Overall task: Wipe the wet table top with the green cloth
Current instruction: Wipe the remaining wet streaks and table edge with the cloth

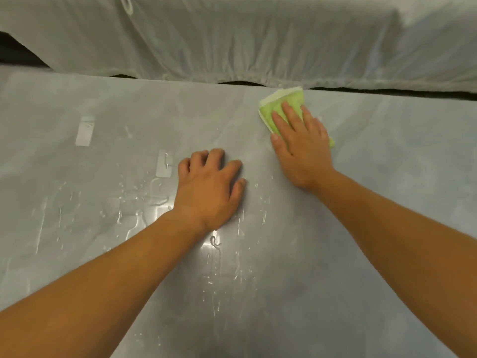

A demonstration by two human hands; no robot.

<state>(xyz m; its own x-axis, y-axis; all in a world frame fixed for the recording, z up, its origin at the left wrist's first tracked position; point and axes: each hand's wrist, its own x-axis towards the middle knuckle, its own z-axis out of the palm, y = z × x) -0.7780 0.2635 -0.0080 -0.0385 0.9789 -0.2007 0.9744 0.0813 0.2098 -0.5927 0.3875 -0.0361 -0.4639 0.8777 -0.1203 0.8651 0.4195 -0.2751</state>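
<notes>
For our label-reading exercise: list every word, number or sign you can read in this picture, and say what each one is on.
None can be read.
Table: no print.
Cloth: plain green, no label showing.
Sheet behind the table: plain white.
Pale patches on the table: no lettering.

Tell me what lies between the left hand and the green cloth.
Head view: only bare table top between the left hand and the green cloth, which the right hand presses flat. Most water drops lie left of the left hand.
</notes>
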